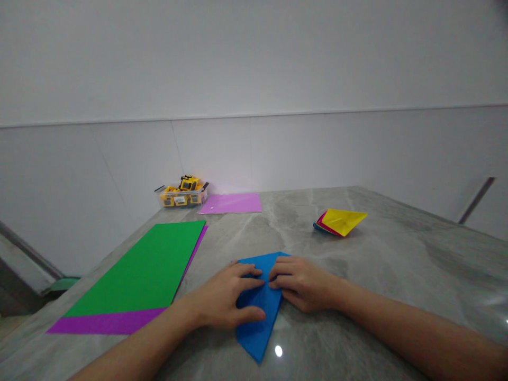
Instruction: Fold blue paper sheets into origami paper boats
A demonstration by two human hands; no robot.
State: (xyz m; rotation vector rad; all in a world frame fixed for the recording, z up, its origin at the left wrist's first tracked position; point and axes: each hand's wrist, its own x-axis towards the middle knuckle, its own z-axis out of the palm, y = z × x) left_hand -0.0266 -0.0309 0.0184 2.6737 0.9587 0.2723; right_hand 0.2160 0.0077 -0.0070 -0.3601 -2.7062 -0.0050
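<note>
A folded sheet of blue paper (260, 301) lies on the grey marbled table in front of me, with its narrow tip toward me. My left hand (234, 293) rests on its left side, fingers spread and thumb stretched out over the lower part. From the right, my right hand (299, 283) presses on the upper right edge, its fingers bent and their tips against the paper near the middle. Both hands cover parts of the folds. The fingertips of the two hands are close together but apart.
Green sheets (138, 267) overlie purple paper (107, 323) on the left. A pink stack (232, 203) and a clear bin (180, 199) of yellow toy vehicles (188, 183) stand by the wall. Folded yellow, red and blue paper pieces (343, 221) lie nested at the right.
</note>
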